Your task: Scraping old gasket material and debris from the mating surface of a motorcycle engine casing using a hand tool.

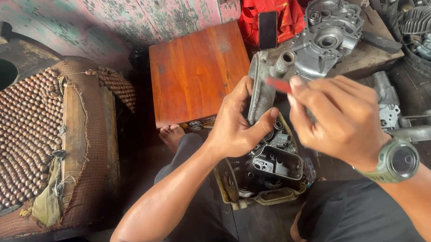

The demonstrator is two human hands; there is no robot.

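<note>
Forearms rise from the bottom edge toward a grey metal cover plate point(260, 91), the thing being worked on, held upright on edge above a yellow tray of engine parts point(267, 170). The left hand point(234, 126) has a closed grip on the plate: the thumb presses its near face while the fingers wrap behind, out of sight. The right hand point(339, 119), with a green wristwatch point(396, 161) on its wrist, pinches a small red-handled tool point(278, 84) whose tip meets the plate's upper right edge; that grip is narrow and shut around the handle.

Judging by this, the step in hand looks like scraping or cleaning the plate's rim. The next move would call for a steady left hold while the tool is drawn along the edge, with light pressure so it does not slip off toward the thumb.

Left of the plate lies a reddish wooden board point(198, 73). Above the plate sits a grey engine casing point(326, 32), beside a red cloth point(267, 10) with a dark phone point(268, 29) on it. Far left of the plate is a beaded seat point(5, 136).

The tool's working end is blurred and partly hidden by the right fingers, so its kind cannot be told. The plate's far face is hidden, and the tray's contents are shadowed.
</note>
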